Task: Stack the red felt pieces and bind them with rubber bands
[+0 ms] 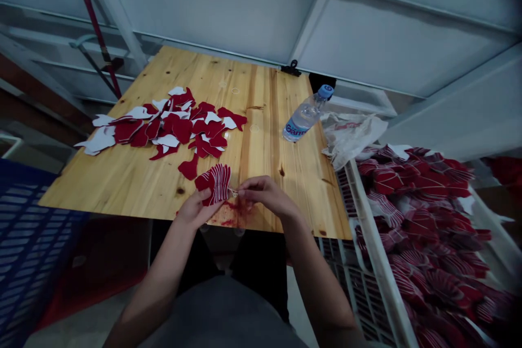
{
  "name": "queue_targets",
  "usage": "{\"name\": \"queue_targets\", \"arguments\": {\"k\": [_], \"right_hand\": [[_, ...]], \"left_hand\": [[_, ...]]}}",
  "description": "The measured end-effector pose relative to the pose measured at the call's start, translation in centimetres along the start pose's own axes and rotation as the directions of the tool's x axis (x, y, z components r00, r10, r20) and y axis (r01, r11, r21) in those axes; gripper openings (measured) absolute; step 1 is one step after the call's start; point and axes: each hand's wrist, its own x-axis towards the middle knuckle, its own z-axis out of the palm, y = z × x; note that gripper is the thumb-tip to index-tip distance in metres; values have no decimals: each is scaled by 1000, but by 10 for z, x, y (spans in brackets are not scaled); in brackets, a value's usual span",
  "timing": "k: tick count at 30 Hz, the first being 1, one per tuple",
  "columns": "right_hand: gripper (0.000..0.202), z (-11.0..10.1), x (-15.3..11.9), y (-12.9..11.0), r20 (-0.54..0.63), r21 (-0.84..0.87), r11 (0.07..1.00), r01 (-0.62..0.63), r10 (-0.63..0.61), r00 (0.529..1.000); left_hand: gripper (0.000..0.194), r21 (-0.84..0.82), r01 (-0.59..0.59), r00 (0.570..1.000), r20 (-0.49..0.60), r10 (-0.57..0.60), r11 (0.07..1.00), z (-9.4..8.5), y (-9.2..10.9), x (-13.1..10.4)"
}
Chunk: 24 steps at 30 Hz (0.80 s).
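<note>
In my left hand (198, 207) is a stack of red-and-white cut fabric pieces (218, 182), its layered edges showing as stripes. The left fingers are closed around its lower left side, just over the table's near edge. Against the right end of the stack, my right hand (265, 194) pinches a thin pale band (233, 192), partly hidden by the fingertips. A loose pile of red and white cut pieces (179, 128) lies beyond my left hand. Red lint (230, 215) is scattered on the wood below my hands.
The wooden table (269, 152) carries an upright water bottle (302, 119) and a black clip (291, 68). At the right, a crumpled plastic bag (353, 133) lies by a white crate (377, 261) heaped with striped red bundles (428, 228). A blue basket (38, 239) stands left.
</note>
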Motion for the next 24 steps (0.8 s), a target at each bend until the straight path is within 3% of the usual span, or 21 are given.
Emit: {"name": "queue_targets", "arguments": {"k": [4, 7, 11, 14, 17, 20, 22, 24], "right_hand": [[14, 5, 4, 6, -99, 163, 986, 24, -8, 995], [14, 11, 7, 14, -98, 187, 982, 28, -9, 995], [17, 16, 2, 15, -146, -67, 994, 84, -93, 985], [17, 20, -2, 10, -224, -301, 949, 96, -168, 960], [14, 23, -1, 10, -350, -528, 846, 71, -293, 890], [14, 23, 1, 17, -481, -654, 756, 28, -444, 755], [13, 21, 2, 23, -563, -632, 774, 36, -491, 665], [22, 20, 5, 27, -649, -489, 865, 111, -446, 616]], "left_hand": [[42, 6, 16, 1000, -7, -16, 1000, 0, -4, -2], [46, 24, 27, 1000, -16, -27, 999, -1, -5, -1], [55, 64, 38, 999, 1, -38, 997, -4, -3, -2], [61, 69, 73, 997, 5, -74, 995, -6, -3, -3], [57, 43, 119, 993, 3, -119, 992, -9, -4, -4], [51, 6, 109, 994, -5, -109, 994, -13, -3, -4], [54, 3, 96, 995, 0, -96, 995, -15, -1, -5], [59, 15, 90, 996, 6, -90, 996, -16, 0, -7]]}}
